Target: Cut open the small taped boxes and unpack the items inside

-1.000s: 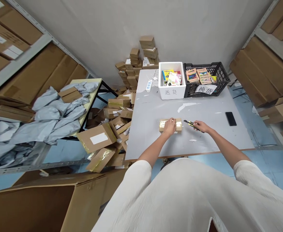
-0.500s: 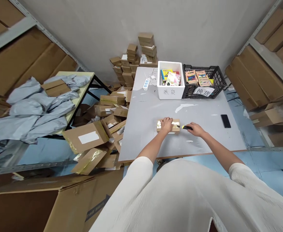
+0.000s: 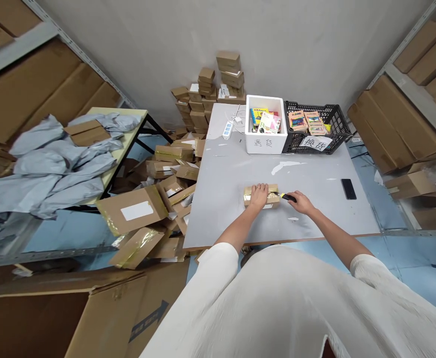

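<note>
A small cardboard box (image 3: 248, 198) with shiny tape on its top lies on the grey table. My left hand (image 3: 258, 195) grips it from above, fingers across the top to the far edge. In my closed right hand (image 3: 300, 202) is a black and yellow utility knife (image 3: 288, 197), held by its handle. The knife points left, with its tip at the taped top near the box's right end. How deep the blade sits cannot be made out.
Behind stand a white foam bin (image 3: 264, 144) with booklets and a black crate (image 3: 346, 130) holding packs. A phone (image 3: 348, 189) lies right, a power strip (image 3: 227, 130) back left. Cardboard boxes (image 3: 135, 210) pile left of the table; grey parcels (image 3: 41, 159) cover another table.
My left fingers have shifted on the box and now lie closer together. The knife stays at the right end of the box. The whole view has shifted slightly.
</note>
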A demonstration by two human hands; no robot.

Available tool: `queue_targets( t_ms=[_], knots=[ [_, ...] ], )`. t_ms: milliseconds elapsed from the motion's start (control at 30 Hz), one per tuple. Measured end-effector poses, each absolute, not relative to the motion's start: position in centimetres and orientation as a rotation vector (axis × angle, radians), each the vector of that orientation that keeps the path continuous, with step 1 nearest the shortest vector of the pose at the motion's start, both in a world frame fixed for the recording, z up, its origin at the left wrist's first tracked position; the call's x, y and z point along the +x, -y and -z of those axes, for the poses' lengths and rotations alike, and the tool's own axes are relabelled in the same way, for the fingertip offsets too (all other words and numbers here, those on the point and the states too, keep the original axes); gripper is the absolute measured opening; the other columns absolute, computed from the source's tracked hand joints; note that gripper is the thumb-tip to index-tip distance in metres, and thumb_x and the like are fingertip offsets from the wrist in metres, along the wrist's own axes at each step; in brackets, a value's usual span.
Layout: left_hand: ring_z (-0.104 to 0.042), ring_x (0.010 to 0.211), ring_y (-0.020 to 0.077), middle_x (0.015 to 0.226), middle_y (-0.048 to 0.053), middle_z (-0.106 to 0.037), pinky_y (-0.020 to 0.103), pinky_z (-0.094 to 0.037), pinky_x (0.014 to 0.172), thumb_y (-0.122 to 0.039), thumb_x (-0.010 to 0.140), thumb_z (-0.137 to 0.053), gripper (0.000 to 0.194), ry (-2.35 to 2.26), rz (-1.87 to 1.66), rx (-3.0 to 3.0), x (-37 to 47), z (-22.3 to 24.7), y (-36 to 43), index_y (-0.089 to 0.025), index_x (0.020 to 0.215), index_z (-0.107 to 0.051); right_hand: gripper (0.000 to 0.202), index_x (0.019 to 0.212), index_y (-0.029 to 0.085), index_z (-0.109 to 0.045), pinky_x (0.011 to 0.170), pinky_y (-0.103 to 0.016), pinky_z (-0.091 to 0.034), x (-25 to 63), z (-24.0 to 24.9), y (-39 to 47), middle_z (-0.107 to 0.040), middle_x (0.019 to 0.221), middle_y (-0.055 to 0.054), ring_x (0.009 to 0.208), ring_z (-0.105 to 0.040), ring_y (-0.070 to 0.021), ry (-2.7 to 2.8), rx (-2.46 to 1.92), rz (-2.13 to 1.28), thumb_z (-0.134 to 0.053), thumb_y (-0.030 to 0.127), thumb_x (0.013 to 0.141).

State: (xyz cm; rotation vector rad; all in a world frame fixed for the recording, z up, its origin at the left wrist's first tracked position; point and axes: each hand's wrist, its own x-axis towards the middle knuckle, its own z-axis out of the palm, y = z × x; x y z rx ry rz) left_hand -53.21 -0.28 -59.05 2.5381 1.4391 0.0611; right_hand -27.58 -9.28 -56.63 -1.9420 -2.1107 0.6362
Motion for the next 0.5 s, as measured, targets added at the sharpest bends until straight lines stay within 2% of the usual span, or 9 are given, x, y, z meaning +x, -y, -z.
queue_targets(
  t_ms=[167,333,500],
  knots=[
    [-0.046,0.155,0.0347,0.163,0.020,-0.058,0.053,-0.033,0.126,-0.030,0.116,-0.031,0.055,-1.457,-0.131,2.552,-53.6,59.8,1.2,-0.018,0.166,-0.051,0.043,0.147,0.030,-0.070,0.101,-0.039,-0.054,-27.5,57.3,9.6,-0.073,0.128,-0.010,0.114,-0.069,-0.0281,2.117,-1.937,-0.616,-0.064,0.030,0.104],
    [-0.046,0.156,0.0356,0.165,0.021,-0.057,0.055,-0.033,0.127,-0.031,0.116,-0.029,0.057,-1.453,-0.137,2.564,-53.7,60.0,1.6,-0.015,0.166,-0.051,0.043,0.147,0.028,-0.069,0.105,-0.042,-0.052,-27.2,57.6,9.9,-0.073,0.130,-0.011,0.122,-0.067,-0.0301,2.152,-1.887,-0.577,-0.062,0.030,0.105],
    [-0.047,0.156,0.0350,0.164,0.020,-0.058,0.055,-0.033,0.128,-0.031,0.116,-0.028,0.057,-1.461,-0.151,2.552,-53.8,59.9,1.6,-0.019,0.167,-0.050,0.042,0.147,0.029,-0.069,0.103,-0.040,-0.053,-27.0,57.7,9.7,-0.073,0.127,-0.011,0.119,-0.068,-0.0290,2.154,-1.869,-0.599,-0.062,0.031,0.105]
  ],
)
